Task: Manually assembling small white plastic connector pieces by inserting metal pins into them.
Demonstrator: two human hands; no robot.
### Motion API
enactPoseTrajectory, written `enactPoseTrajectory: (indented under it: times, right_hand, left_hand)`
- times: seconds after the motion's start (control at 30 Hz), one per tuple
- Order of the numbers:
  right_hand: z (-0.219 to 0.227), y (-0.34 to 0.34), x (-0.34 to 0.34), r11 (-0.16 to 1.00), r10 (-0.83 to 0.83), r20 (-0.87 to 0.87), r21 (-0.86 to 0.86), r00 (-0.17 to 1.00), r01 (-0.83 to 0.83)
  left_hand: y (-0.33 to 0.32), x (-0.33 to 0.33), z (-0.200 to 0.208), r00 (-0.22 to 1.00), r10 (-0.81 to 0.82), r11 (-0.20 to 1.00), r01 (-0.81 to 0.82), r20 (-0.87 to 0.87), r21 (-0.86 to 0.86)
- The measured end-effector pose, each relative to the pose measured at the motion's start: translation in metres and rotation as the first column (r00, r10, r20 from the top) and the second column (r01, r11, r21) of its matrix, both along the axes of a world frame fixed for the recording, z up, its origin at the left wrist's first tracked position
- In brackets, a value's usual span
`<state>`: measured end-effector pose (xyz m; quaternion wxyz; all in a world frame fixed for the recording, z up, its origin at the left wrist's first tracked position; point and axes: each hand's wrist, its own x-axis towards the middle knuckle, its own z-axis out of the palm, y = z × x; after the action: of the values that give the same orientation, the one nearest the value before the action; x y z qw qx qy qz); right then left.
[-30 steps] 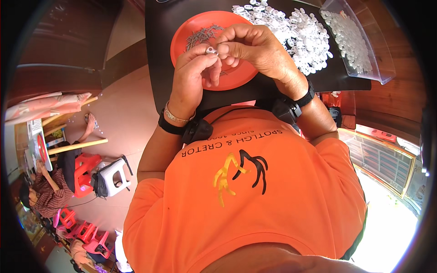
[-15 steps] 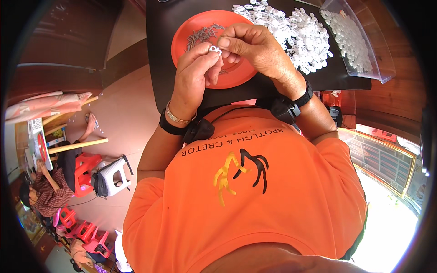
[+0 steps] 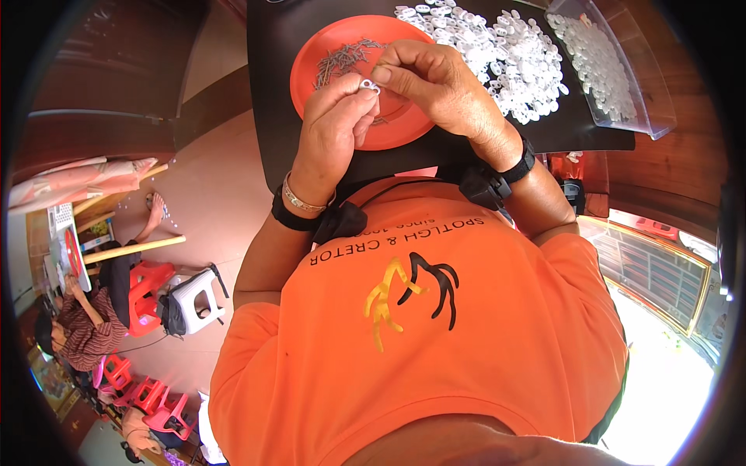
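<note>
My left hand (image 3: 332,124) pinches a small white plastic piece with two round holes (image 3: 369,87) between thumb and fingertips. Close against it, my right hand (image 3: 447,85) has its thumb and forefinger pressed together; whatever lies between those fingertips is too small to make out. Both hands are held over an orange-red round plate (image 3: 400,132). Grey nails (image 3: 346,60) lie in a heap on its far left part. A big pile of similar white plastic pieces (image 3: 528,70) spreads over the table to the right of the plate.
Beyond the pile, a clear plastic bin (image 3: 598,70) holds many pale pieces. The dark table (image 3: 272,132) ends near my body. On the left, a person in a striped top (image 3: 89,334) sits among red stools (image 3: 148,295) and a white stool (image 3: 198,303).
Both hands stay almost in place over the plate, fingertips still together. The white piece has barely shifted, and the view has moved slightly.
</note>
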<state>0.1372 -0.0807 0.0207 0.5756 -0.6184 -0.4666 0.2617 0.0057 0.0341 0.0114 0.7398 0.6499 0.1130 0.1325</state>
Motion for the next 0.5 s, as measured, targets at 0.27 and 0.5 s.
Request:
enactPoseTrajectory:
  times: [0.27, 0.5]
  right_hand:
    - [0.001, -0.002, -0.005, 0.997, -0.053, 0.269, -0.043, 0.962, 0.067]
    - [0.014, -0.017, 0.010, 0.968, -0.205, 0.180, -0.105, 0.962, 0.226]
  left_hand:
    - [-0.002, 0.000, -0.005, 1.000, -0.003, 0.998, 0.003, 0.010, -0.064]
    - [-0.001, 0.000, -0.002, 0.997, 0.061, 0.997, -0.059, 0.042, -0.043]
